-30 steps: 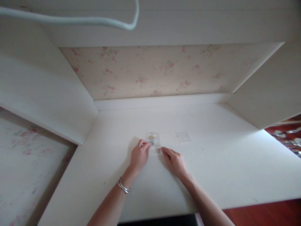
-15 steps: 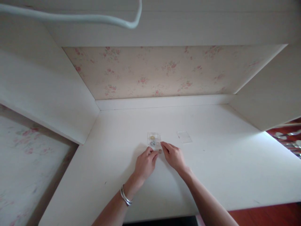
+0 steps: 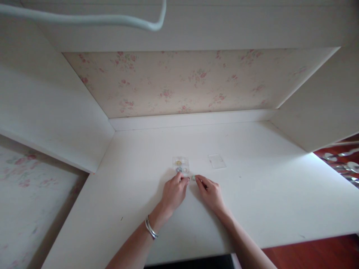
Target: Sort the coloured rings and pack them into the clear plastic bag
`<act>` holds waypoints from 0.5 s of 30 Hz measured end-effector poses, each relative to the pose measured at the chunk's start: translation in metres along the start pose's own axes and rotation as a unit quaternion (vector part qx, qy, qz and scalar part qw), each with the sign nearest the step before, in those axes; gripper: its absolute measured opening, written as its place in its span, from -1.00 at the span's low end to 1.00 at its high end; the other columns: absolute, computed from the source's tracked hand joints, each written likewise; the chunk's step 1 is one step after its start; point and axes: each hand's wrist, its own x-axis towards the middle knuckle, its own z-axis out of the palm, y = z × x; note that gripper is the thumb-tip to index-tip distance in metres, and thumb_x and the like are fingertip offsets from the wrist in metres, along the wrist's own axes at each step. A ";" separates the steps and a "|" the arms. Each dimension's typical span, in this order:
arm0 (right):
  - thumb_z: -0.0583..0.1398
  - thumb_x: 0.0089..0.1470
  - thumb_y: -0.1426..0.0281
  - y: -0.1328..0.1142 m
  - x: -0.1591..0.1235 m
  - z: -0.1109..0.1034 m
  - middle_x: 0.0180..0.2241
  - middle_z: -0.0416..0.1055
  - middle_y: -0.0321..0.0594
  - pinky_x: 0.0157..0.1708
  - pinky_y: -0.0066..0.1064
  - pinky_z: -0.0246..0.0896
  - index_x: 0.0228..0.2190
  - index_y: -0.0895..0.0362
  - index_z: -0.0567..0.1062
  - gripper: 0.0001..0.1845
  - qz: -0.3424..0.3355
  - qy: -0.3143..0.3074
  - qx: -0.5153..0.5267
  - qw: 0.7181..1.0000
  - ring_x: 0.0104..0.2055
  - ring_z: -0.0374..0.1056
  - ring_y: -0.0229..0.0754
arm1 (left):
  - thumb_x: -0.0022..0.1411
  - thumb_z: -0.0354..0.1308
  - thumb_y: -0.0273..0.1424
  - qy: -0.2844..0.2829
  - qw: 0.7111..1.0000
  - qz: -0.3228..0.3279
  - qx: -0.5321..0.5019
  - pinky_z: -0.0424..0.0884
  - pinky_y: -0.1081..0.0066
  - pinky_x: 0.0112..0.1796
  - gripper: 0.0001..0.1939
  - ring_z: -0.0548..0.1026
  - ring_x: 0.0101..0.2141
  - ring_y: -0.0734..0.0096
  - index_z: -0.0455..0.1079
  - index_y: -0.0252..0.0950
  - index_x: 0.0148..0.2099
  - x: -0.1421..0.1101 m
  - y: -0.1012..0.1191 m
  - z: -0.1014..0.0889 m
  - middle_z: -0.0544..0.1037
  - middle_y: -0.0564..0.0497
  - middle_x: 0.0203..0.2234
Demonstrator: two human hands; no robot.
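Note:
A small clear plastic box with compartments stands on the white surface, holding a gold-coloured ring-like piece, a silvery-blue one and a pale one. Just in front of the box, my left hand pinches a small ring between thumb and fingertips. Facing it, my right hand has its fingertips closed on a tiny pale greenish piece, too small to name. The two pieces are close together.
A clear square lid lies flat to the right of the box. White panels rise on both sides, and a white cable hangs across the top left. Shiny metal objects show at the far right.
My right hand has come from the box's right edge down toward me, and a pale greenish piece now shows at its fingertips. My left hand still pinches the ring, now turned.

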 end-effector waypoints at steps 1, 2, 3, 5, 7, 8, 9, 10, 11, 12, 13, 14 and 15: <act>0.02 0.16 0.22 0.000 0.000 0.000 -0.33 0.53 -0.22 -0.34 -0.46 0.31 -0.24 0.06 0.53 -0.67 -0.001 -0.002 0.002 1.000 -0.36 0.45 -0.22 | 0.33 -0.10 -0.38 -0.001 1.000 0.001 0.003 0.34 0.51 -0.39 -0.76 0.46 -0.32 0.44 0.39 -0.16 -0.10 0.000 0.000 0.000 0.44 0.01 -0.30; 0.02 0.16 0.23 -0.001 0.000 0.000 -0.33 0.53 -0.22 -0.33 -0.46 0.31 -0.24 0.06 0.53 -0.67 -0.001 -0.005 0.003 1.000 -0.35 0.45 -0.22 | 0.33 -0.11 -0.39 -0.002 1.000 0.001 0.005 0.34 0.51 -0.39 -0.75 0.46 -0.32 0.44 0.39 -0.16 -0.10 0.000 0.000 0.001 0.44 0.01 -0.30; 0.02 0.16 0.23 -0.001 0.000 0.000 -0.32 0.53 -0.22 -0.33 -0.45 0.31 -0.24 0.06 0.53 -0.67 -0.002 -0.008 0.004 1.000 -0.34 0.45 -0.22 | 0.33 -0.11 -0.40 -0.001 1.000 0.001 0.007 0.34 0.51 -0.38 -0.75 0.46 -0.32 0.44 0.39 -0.17 -0.11 0.000 -0.001 0.001 0.44 0.01 -0.30; 0.02 0.17 0.23 0.000 0.000 0.000 -0.31 0.53 -0.23 -0.32 -0.45 0.30 -0.24 0.05 0.53 -0.68 -0.002 -0.010 0.003 1.000 -0.34 0.45 -0.22 | 0.33 -0.11 -0.42 0.000 1.000 -0.001 0.009 0.34 0.51 -0.38 -0.76 0.46 -0.32 0.44 0.38 -0.18 -0.12 -0.001 -0.001 0.001 0.44 0.01 -0.31; 0.02 0.17 0.24 0.001 -0.001 0.000 -0.31 0.53 -0.24 -0.31 -0.45 0.30 -0.23 0.04 0.53 -0.68 -0.003 -0.011 0.001 1.000 -0.34 0.45 -0.22 | 0.33 -0.11 -0.42 0.003 1.000 -0.004 0.006 0.35 0.52 -0.37 -0.76 0.46 -0.33 0.44 0.38 -0.18 -0.13 -0.002 0.000 0.002 0.44 0.01 -0.31; 0.02 0.17 0.24 0.001 -0.001 0.000 -0.31 0.53 -0.24 -0.31 -0.46 0.30 -0.23 0.04 0.52 -0.69 -0.004 -0.012 0.001 1.000 -0.33 0.45 -0.23 | 0.33 -0.11 -0.42 0.006 1.000 -0.005 0.001 0.35 0.52 -0.37 -0.77 0.46 -0.33 0.45 0.38 -0.19 -0.14 -0.002 0.000 0.002 0.44 0.01 -0.31; 0.02 0.17 0.24 0.002 -0.001 0.000 -0.30 0.53 -0.24 -0.30 -0.46 0.30 -0.23 0.04 0.52 -0.69 -0.005 -0.013 0.002 1.000 -0.33 0.45 -0.23 | 0.33 -0.10 -0.42 0.011 1.000 -0.008 -0.006 0.35 0.53 -0.36 -0.77 0.46 -0.32 0.46 0.38 -0.19 -0.14 -0.002 0.000 0.002 0.44 0.02 -0.30; 0.02 0.18 0.24 0.003 -0.002 0.000 -0.29 0.53 -0.24 -0.29 -0.46 0.30 -0.22 0.04 0.52 -0.69 -0.006 -0.015 0.002 1.000 -0.32 0.45 -0.23 | 0.33 -0.10 -0.42 0.018 1.000 -0.012 -0.015 0.35 0.53 -0.35 -0.77 0.46 -0.32 0.47 0.38 -0.18 -0.14 -0.002 0.000 0.002 0.44 0.02 -0.30; 0.02 0.18 0.25 0.004 -0.002 0.000 -0.29 0.53 -0.25 -0.28 -0.47 0.30 -0.22 0.04 0.52 -0.69 -0.008 -0.018 0.000 1.000 -0.32 0.45 -0.24 | 0.33 -0.10 -0.42 0.026 0.999 -0.016 -0.024 0.36 0.54 -0.34 -0.78 0.46 -0.32 0.48 0.38 -0.18 -0.14 -0.002 -0.001 0.002 0.44 0.03 -0.29; 0.02 0.18 0.25 0.004 -0.002 0.000 -0.28 0.53 -0.25 -0.28 -0.48 0.30 -0.22 0.04 0.52 -0.70 -0.009 -0.021 -0.003 1.000 -0.32 0.45 -0.24 | 0.33 -0.09 -0.42 0.034 0.999 -0.021 -0.034 0.36 0.54 -0.32 -0.78 0.45 -0.32 0.49 0.38 -0.18 -0.14 -0.001 -0.001 0.001 0.43 0.03 -0.28; 0.02 0.18 0.26 0.005 -0.003 0.001 -0.29 0.53 -0.25 -0.29 -0.49 0.29 -0.22 0.04 0.52 -0.70 -0.010 -0.023 -0.009 1.000 -0.32 0.45 -0.25 | 0.33 -0.09 -0.41 0.042 0.998 -0.026 -0.042 0.36 0.54 -0.31 -0.79 0.45 -0.32 0.50 0.38 -0.18 -0.15 0.000 -0.002 0.000 0.43 0.04 -0.28; 0.02 0.19 0.26 0.005 -0.003 0.001 -0.30 0.53 -0.25 -0.31 -0.50 0.29 -0.22 0.03 0.52 -0.70 -0.014 -0.027 -0.018 0.999 -0.33 0.45 -0.25 | 0.33 -0.09 -0.40 0.051 0.997 -0.031 -0.047 0.37 0.54 -0.29 -0.79 0.45 -0.32 0.51 0.38 -0.18 -0.15 0.001 -0.003 -0.002 0.42 0.04 -0.28; 0.01 0.19 0.26 0.005 -0.003 0.001 -0.31 0.53 -0.25 -0.32 -0.50 0.28 -0.22 0.03 0.52 -0.70 -0.021 -0.033 -0.029 0.999 -0.34 0.45 -0.25 | 0.33 -0.09 -0.38 0.060 0.996 -0.036 -0.051 0.37 0.54 -0.28 -0.79 0.45 -0.31 0.51 0.38 -0.18 -0.16 0.004 -0.004 -0.003 0.42 0.04 -0.28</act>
